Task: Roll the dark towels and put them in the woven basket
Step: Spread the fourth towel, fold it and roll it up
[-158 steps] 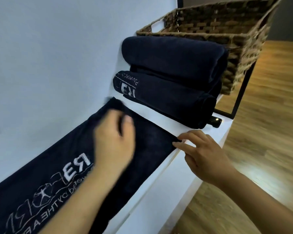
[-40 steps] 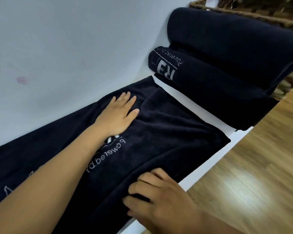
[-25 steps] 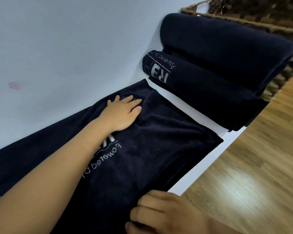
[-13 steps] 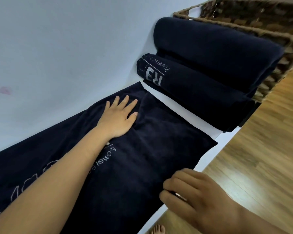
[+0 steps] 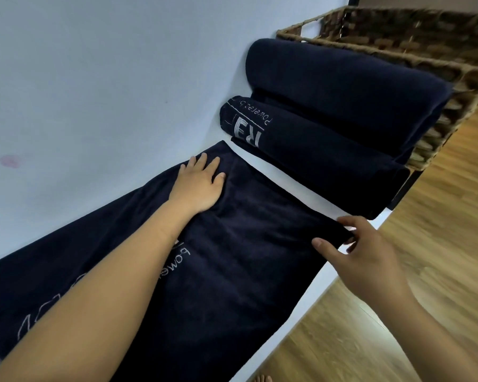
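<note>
Towels fill the view. One flat towel (image 5: 246, 257) lies spread along the white ledge (image 5: 301, 199) against the wall (image 5: 108, 78), running from 7 o'clock to the centre. The left hand (image 5: 198, 186) rests palm down on it with straight fingers, just off centre at 9 o'clock. The right hand (image 5: 362, 257), at 4 o'clock, pinches the towel's far corner at the ledge edge between thumb and curled fingers. Two rolled towels (image 5: 342, 86) lie stacked at 2 o'clock, outside the basket (image 5: 398, 31) and against its side. Wooden floor (image 5: 439, 244) shows at 3 o'clock.
</note>
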